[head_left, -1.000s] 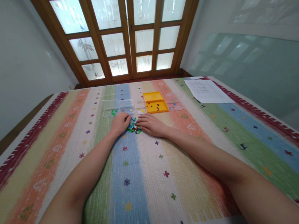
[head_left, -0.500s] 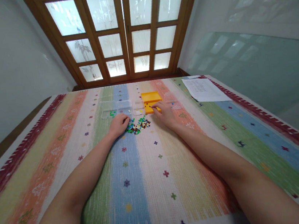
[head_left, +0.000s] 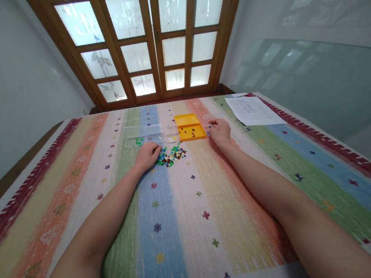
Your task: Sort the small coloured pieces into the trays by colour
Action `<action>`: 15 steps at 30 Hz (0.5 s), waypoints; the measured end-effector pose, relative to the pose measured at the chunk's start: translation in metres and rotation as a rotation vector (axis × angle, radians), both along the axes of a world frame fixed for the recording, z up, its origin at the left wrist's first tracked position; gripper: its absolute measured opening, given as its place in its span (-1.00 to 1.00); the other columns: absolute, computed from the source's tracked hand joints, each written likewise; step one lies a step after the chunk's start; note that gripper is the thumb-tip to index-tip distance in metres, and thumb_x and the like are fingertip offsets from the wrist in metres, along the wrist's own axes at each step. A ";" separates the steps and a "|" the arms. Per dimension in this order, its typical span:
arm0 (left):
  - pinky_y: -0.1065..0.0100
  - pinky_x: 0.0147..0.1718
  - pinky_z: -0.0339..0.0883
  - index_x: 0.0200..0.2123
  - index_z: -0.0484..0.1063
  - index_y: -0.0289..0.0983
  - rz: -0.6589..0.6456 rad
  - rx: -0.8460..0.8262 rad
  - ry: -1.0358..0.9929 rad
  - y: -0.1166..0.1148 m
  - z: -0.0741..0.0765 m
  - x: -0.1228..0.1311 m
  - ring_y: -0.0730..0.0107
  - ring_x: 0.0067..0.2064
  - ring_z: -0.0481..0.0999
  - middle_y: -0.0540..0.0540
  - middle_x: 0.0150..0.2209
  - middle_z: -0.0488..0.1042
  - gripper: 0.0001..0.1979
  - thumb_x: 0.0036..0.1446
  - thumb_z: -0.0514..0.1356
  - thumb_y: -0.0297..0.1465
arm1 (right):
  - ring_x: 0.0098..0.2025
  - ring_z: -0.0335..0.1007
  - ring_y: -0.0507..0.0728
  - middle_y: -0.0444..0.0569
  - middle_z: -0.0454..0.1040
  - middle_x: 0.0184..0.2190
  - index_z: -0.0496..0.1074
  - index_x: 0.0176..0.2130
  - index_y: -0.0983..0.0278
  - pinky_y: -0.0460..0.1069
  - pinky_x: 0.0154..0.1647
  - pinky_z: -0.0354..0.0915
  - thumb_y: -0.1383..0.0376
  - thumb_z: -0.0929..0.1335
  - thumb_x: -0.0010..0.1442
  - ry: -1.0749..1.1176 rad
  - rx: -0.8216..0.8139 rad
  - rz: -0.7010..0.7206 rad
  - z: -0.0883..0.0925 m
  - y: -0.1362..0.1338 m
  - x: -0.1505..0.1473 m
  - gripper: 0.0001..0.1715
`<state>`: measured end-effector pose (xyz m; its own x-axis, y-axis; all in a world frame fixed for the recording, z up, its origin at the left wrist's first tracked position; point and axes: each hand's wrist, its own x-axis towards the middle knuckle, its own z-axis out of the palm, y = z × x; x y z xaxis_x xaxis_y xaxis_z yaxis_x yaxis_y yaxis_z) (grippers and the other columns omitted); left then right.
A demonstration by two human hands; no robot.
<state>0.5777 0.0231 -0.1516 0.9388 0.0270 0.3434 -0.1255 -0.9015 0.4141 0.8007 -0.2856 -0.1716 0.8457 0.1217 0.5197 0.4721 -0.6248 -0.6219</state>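
A heap of tiny bricks (head_left: 173, 155) in green, blue, brown, yellow and white lies on the striped cloth. At its left edge rests my left hand (head_left: 148, 155), fingers curled together; what they hold, if anything, is hidden. My right hand (head_left: 220, 131) is over a clear box at the right, its fingertips pinched. Blue specks show by those fingertips; whether one is gripped is too small to tell. Left of it stands an open yellow box (head_left: 192, 132) with several dark brown pieces inside. Clear boxes to the left hold green pieces (head_left: 139, 141) and a few yellow ones (head_left: 174, 138).
A printed paper sheet (head_left: 253, 111) lies at the table's far right. The tablecloth (head_left: 180, 231) has coloured stripes and small motifs. Beyond the table's far edge are wooden doors (head_left: 155, 38) with glass panes, with walls on both sides.
My right hand has moved right, from above the yellow box to the clear box beside it, uncovering the brown pieces. My left hand has stayed by the heap.
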 end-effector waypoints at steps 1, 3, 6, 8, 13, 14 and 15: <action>0.15 -0.02 0.36 -0.25 0.59 -0.22 -0.001 0.000 0.001 0.000 0.000 0.000 0.16 -0.11 0.51 -0.14 -0.22 0.59 -0.69 0.40 0.07 -0.27 | -0.03 0.35 0.25 0.16 0.57 -0.09 0.55 -0.14 0.26 0.14 0.10 0.24 0.43 0.25 0.20 0.004 -0.001 -0.009 -0.001 0.000 0.000 -0.67; 0.14 0.01 0.36 -0.21 0.60 -0.22 -0.014 -0.001 0.001 0.000 0.000 -0.001 0.16 -0.08 0.52 -0.14 -0.20 0.59 -0.70 0.40 0.08 -0.28 | -0.03 0.35 0.25 0.15 0.56 -0.08 0.55 -0.14 0.26 0.14 0.10 0.25 0.42 0.24 0.21 0.000 -0.003 -0.007 0.000 0.001 -0.002 -0.66; 0.12 0.09 0.36 -0.13 0.60 -0.21 -0.062 -0.004 0.006 -0.002 0.002 -0.002 0.14 -0.01 0.52 -0.15 -0.12 0.59 -0.72 0.40 0.10 -0.26 | -0.03 0.37 0.27 0.14 0.56 -0.12 0.54 -0.19 0.26 0.16 0.09 0.28 0.41 0.24 0.19 -0.025 -0.001 0.005 0.004 0.003 -0.007 -0.69; 0.09 0.17 0.34 -0.02 0.58 -0.20 -0.107 -0.009 0.010 -0.006 0.005 -0.005 0.12 0.08 0.51 -0.17 -0.02 0.58 -0.70 0.40 0.12 -0.22 | -0.02 0.39 0.29 0.13 0.57 -0.14 0.53 -0.21 0.25 0.18 0.09 0.30 0.40 0.24 0.18 -0.062 0.010 0.037 0.009 0.006 -0.013 -0.70; 0.00 0.38 0.16 0.42 0.26 -0.10 -0.250 0.038 0.082 -0.024 0.013 -0.016 -0.01 0.37 0.31 -0.22 0.38 0.31 -0.31 0.30 0.27 -0.07 | -0.11 0.47 0.25 0.07 0.61 -0.18 0.56 -0.20 0.24 0.13 -0.01 0.37 0.37 0.23 0.22 -0.081 0.033 0.242 0.019 0.017 -0.038 -0.68; -0.02 0.40 0.13 0.45 0.21 -0.07 -0.279 0.063 0.099 -0.028 0.013 -0.017 -0.05 0.41 0.27 -0.22 0.42 0.26 -0.23 0.25 0.31 -0.05 | -0.13 0.48 0.24 0.06 0.62 -0.19 0.57 -0.20 0.25 0.12 -0.02 0.37 0.37 0.24 0.23 -0.076 0.023 0.303 0.019 0.020 -0.044 -0.69; -0.04 0.42 0.10 0.46 0.19 -0.05 -0.302 0.085 0.107 -0.031 0.013 -0.018 -0.07 0.43 0.24 -0.21 0.45 0.22 -0.18 0.21 0.34 -0.03 | -0.15 0.50 0.23 0.05 0.63 -0.19 0.58 -0.19 0.25 0.11 -0.04 0.37 0.36 0.25 0.25 -0.070 0.002 0.375 0.019 0.023 -0.049 -0.69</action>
